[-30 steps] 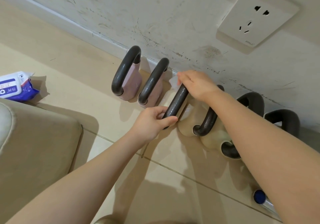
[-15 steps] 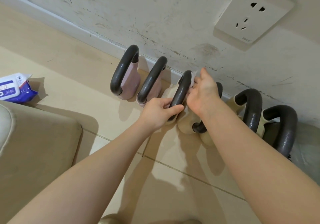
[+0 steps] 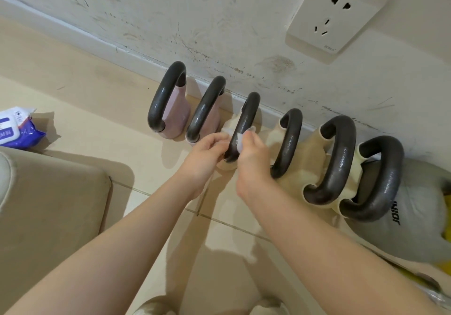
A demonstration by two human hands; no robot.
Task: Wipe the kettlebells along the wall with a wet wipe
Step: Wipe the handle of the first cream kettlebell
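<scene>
Several kettlebells with dark handles stand in a row against the white wall: two pink ones (image 3: 177, 114) on the left, cream ones in the middle, a grey one (image 3: 410, 222) at the right. My right hand (image 3: 252, 154) presses a white wet wipe (image 3: 240, 141) around the lower part of the third kettlebell's handle (image 3: 247, 117). My left hand (image 3: 207, 153) pinches the same handle near its near end, just left of the wipe. That kettlebell's cream body is mostly hidden by both hands.
A blue and white wet wipe pack (image 3: 17, 129) lies on the tiled floor at the left. A beige cushion (image 3: 48, 205) fills the near left. A wall socket (image 3: 334, 14) sits above the row. Something yellow (image 3: 444, 266) shows at the right edge.
My right hand slid the wipe from the far end of the third handle down toward its near end. My left hand stayed at the near end of that handle.
</scene>
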